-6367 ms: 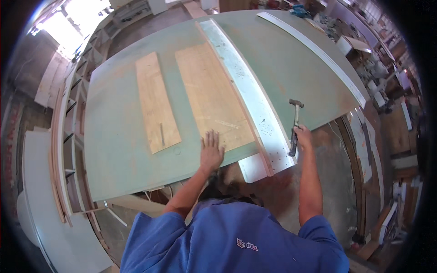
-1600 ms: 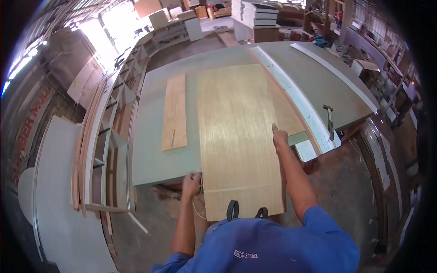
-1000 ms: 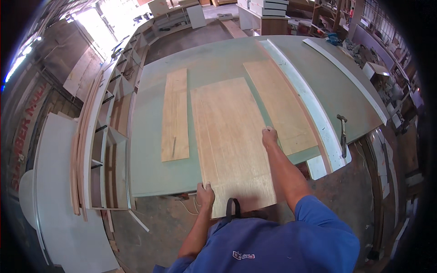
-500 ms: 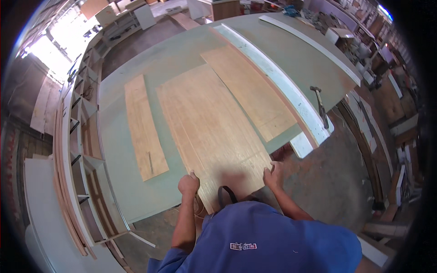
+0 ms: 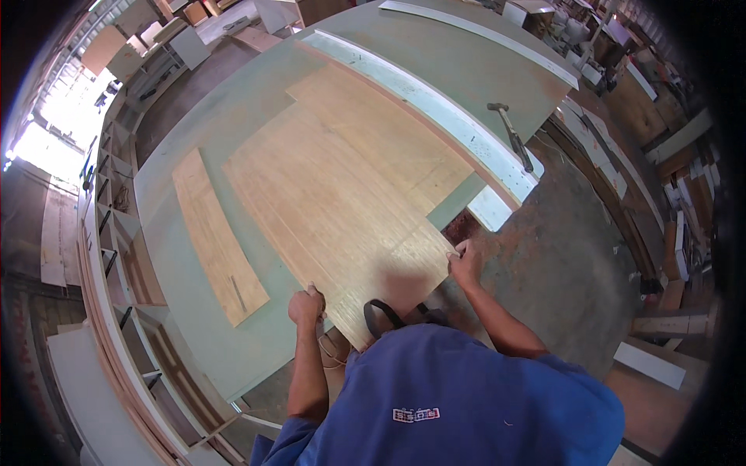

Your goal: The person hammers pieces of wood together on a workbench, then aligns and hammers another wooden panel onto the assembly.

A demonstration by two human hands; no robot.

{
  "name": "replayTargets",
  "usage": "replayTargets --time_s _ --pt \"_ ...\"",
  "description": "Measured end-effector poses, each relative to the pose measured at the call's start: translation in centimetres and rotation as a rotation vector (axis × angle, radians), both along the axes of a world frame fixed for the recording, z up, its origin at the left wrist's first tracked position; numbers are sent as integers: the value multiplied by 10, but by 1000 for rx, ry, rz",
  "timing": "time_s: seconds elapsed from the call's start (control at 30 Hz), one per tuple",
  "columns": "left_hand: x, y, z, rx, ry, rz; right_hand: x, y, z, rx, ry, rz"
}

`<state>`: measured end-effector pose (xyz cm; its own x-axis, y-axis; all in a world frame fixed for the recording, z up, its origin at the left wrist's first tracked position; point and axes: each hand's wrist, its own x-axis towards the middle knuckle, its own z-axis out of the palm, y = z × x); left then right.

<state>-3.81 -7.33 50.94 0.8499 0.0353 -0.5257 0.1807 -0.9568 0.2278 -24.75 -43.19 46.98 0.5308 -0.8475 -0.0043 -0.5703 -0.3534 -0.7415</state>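
The wide plywood panel (image 5: pixel 326 210) lies across the green table (image 5: pixel 256 342), its near end jutting past the table's edge toward the person's body. At its left edge, close to that near end, the left hand (image 5: pixel 307 305) has its grip closed on the side; at its near right corner the right hand (image 5: pixel 466 266) has its grip pinched on the wood. The fingers beneath are hidden.

Left of the panel, apart from it, lies a narrow board (image 5: pixel 214 225) with a dark mark near its closer end. Along the panel's right side sits another plywood board (image 5: pixel 388 144); whether the two overlap cannot be told. Farther right of the panel runs a long metal strip (image 5: pixel 435 101), with a hammer (image 5: pixel 510 138) on its near end, and beyond that a white strip (image 5: pixel 482 33).

Well to the panel's left stands a compartmented frame (image 5: pixel 153 314), with a bright opening (image 5: pixel 70 116) farther off. To the panel's right, past a stained concrete floor (image 5: pixel 544 256), pieces of board are piled, among them a white offcut (image 5: pixel 649 365).
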Motion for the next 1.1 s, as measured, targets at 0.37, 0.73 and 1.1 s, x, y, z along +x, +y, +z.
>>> replayTargets --time_s 0.37,0.73,1.1 --pt "44 -8 -18 90 -274 65 63 0 7 -137 -100 -11" --pt "52 23 4 -20 -303 97 37 26 21 -481 -9 341" --pt "103 122 24 134 -353 444 -19 23 47 -362 51 510"
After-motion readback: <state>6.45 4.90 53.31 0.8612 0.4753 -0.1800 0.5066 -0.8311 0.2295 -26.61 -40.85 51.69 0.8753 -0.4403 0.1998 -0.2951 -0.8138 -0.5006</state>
